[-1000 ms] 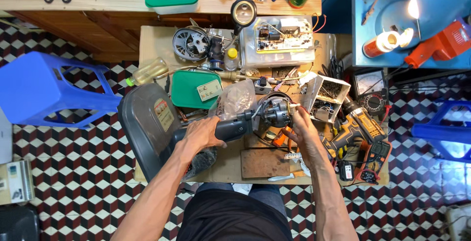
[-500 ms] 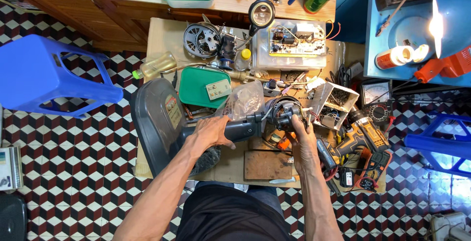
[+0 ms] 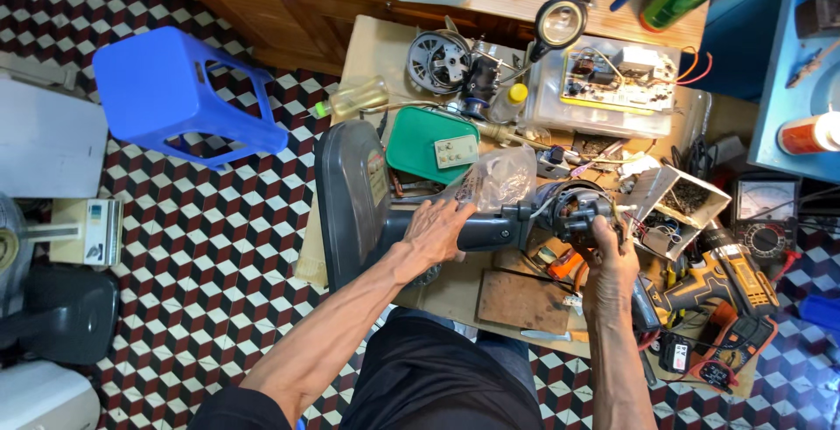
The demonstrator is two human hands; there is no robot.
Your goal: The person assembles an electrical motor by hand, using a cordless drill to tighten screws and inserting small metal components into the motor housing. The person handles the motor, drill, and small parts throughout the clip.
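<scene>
Premises: a small electrical repair workshop. A low wooden workbench (image 3: pixel 385 45) at centre frame is crowded with repair gear. At 12 o'clock lies an exposed circuit board (image 3: pixel 612 76) in a clear tray, with a magnifier lamp (image 3: pixel 560 20) just beside it. At 11 o'clock sits a bare fan motor (image 3: pixel 440 61). At 3 o'clock stand an analogue multimeter (image 3: pixel 763 207) and an open box of small parts (image 3: pixel 682 202); at 4 o'clock, an orange cordless drill (image 3: pixel 717 277). Loose wires and hand tools litter the surface. A blue plastic stool (image 3: pixel 175 97) stands at 10 o'clock on a chequered tile floor (image 3: pixel 219 246).
</scene>
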